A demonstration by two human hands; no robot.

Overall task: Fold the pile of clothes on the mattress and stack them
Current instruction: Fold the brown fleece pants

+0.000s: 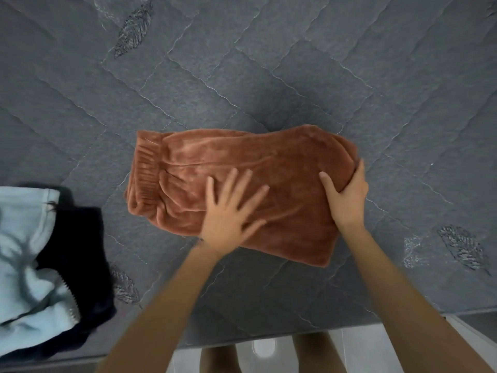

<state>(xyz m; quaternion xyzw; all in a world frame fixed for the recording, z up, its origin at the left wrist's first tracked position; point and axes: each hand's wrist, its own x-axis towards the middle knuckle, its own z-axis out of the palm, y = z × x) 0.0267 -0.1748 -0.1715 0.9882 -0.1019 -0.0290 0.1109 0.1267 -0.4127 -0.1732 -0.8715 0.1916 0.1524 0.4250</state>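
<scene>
Fingers (230, 184) of my left hand (228, 216) lie spread and flat, holding nothing, pressing the brown fleece garment (242, 152) onto the mattress (269, 76) at mid-scene. My right hand (347, 200) grips the garment's right end, thumb on top and fingers curled round the edge. To fold well, I judge I should carry that end left toward the waistband (146, 168), square the edges, then smooth the crease. The pile of clothes (27, 251) lies near left.

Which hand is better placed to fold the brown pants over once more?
Probably the right hand: it grips the right end of the brown pants, thumb on top. The left hand lies flat, fingers spread, pinning the middle.
</scene>
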